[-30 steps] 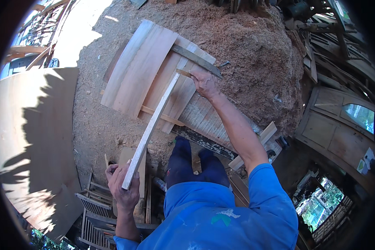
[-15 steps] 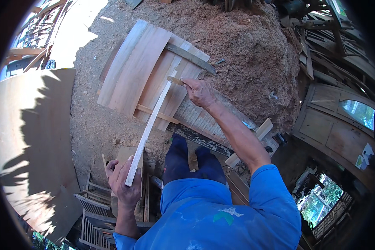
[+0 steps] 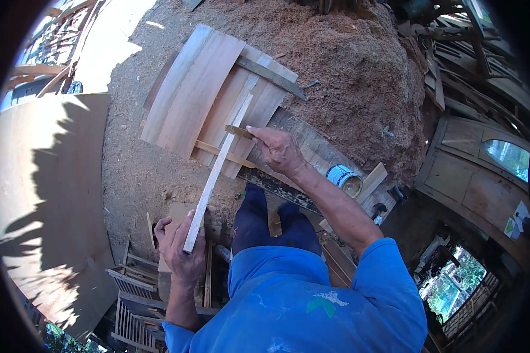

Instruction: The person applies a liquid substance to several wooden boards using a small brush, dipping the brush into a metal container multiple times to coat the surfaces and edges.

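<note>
My left hand (image 3: 182,247) grips the lower end of a long, pale wooden strip (image 3: 212,188), held diagonally. My right hand (image 3: 280,153) pinches a short, flat, brownish piece (image 3: 237,132), perhaps a spreader, lying across the strip's upper part. Behind the strip are several pale boards (image 3: 191,88) on crosspieces, resting beside and partly over a weathered plank (image 3: 300,138). A can with a blue-and-white label (image 3: 341,179) stands on that plank, to the right of my right forearm.
A large plywood sheet (image 3: 53,206) lies at the left, slatted wooden chairs (image 3: 135,288) at lower left. A sawdust pile (image 3: 359,70) rises at upper right, with stacked scrap timber (image 3: 459,53) beyond it and a panelled door with oval glass (image 3: 465,182) at the right.
My right hand has moved down along the strip with the flat piece. The strip's lower end and my left hand have risen slightly. More of the can shows beside my forearm.
</note>
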`<state>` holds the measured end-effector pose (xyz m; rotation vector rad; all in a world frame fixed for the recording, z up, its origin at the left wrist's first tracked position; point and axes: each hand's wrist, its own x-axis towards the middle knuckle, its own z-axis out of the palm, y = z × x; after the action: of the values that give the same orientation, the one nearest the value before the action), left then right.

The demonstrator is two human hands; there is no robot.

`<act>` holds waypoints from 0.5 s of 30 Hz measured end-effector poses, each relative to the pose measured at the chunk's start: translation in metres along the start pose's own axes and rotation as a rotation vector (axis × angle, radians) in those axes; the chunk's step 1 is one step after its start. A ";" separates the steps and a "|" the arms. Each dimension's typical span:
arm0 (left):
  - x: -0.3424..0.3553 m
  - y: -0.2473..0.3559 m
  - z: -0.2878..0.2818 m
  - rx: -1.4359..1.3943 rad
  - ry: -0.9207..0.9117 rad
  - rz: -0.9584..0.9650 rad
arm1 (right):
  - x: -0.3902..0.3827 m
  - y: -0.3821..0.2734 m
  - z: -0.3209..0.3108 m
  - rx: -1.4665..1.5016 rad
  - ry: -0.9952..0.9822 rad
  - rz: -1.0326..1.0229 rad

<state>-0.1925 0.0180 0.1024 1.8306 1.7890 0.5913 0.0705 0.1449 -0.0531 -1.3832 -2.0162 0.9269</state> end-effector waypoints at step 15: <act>-0.007 -0.007 0.005 -0.032 0.039 0.005 | -0.016 -0.012 0.032 -0.018 0.142 0.127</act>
<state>-0.1946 0.0109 0.0944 1.8137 1.7903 0.6578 0.0451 0.1187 -0.0647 -1.5560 -1.8542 0.8406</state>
